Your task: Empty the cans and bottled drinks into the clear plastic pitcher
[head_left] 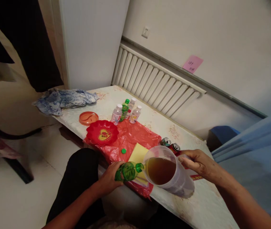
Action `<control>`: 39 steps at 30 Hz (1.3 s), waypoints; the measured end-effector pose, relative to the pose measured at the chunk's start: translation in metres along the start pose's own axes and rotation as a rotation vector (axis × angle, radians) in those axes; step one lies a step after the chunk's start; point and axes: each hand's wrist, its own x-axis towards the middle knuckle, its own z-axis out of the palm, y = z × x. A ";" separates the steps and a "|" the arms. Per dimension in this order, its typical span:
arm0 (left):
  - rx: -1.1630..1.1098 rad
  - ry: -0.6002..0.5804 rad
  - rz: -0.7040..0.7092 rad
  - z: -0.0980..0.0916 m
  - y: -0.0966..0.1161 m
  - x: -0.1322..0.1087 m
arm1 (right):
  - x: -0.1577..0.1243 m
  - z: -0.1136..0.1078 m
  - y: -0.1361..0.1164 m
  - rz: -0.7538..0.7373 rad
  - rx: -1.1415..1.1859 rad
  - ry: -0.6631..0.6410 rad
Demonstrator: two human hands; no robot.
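Note:
My left hand (110, 179) is wrapped round a green plastic bottle (127, 171), tipped on its side with its uncapped neck at the rim of a clear plastic pitcher (183, 183). My right hand (198, 163) grips the pitcher by its handle and holds it tilted towards me. Brown liquid (161, 170) fills part of the pitcher. Whether liquid is flowing from the bottle I cannot tell. A green cap (123, 151) lies on a red plastic sheet (135, 132), near a yellow cloth or paper (139, 152) partly hidden behind the pitcher.
Two opened cans (165, 142) stand just behind the pitcher. A red scalloped plate (91, 135), an orange round lid (89, 118) and several small bottles (133, 116) are farther back on the table (111, 92). Blue patterned cloth (66, 100) lies at the far left; a radiator (149, 76) lines the wall.

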 end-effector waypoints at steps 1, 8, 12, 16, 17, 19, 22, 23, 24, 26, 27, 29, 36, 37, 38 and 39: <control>-0.007 0.000 0.002 0.001 -0.002 0.000 | 0.000 0.000 0.001 -0.001 0.005 0.004; -0.072 0.031 -0.053 -0.002 -0.004 0.001 | 0.009 0.006 0.011 0.034 0.144 0.031; -0.149 0.065 -0.063 -0.006 0.002 0.002 | 0.019 0.013 0.014 0.066 0.331 0.082; -0.258 0.078 -0.063 -0.009 0.001 0.003 | 0.039 0.022 0.024 0.054 0.504 0.166; -0.282 0.080 -0.060 -0.009 0.000 0.003 | 0.046 0.025 0.028 0.051 0.544 0.206; -0.318 0.081 -0.059 -0.009 -0.004 0.003 | 0.062 0.031 0.033 0.031 0.635 0.292; -0.342 0.084 -0.073 -0.008 -0.009 0.002 | 0.089 0.041 0.034 -0.012 0.787 0.433; -0.346 0.083 -0.080 -0.008 -0.011 0.001 | 0.098 0.045 0.033 -0.028 0.848 0.482; -0.348 0.083 -0.088 -0.008 -0.012 0.001 | 0.107 0.048 0.031 -0.043 0.911 0.530; -0.345 0.081 -0.114 -0.008 -0.013 0.000 | 0.126 0.055 0.026 -0.078 1.017 0.612; -0.345 0.082 -0.129 -0.008 -0.013 -0.001 | 0.135 0.059 0.025 -0.094 1.054 0.644; -0.360 0.084 -0.141 -0.008 -0.014 -0.002 | 0.155 0.068 0.023 -0.118 1.089 0.696; -0.454 0.104 -0.108 -0.002 -0.030 -0.003 | 0.217 0.105 0.028 -0.141 1.149 0.829; -0.462 0.102 -0.105 -0.001 -0.034 -0.003 | 0.223 0.110 0.029 -0.137 1.149 0.842; -0.472 0.097 -0.103 0.001 -0.038 -0.003 | 0.228 0.115 0.031 -0.132 1.146 0.852; -0.483 0.090 -0.101 0.002 -0.041 -0.003 | 0.232 0.120 0.033 -0.126 1.140 0.859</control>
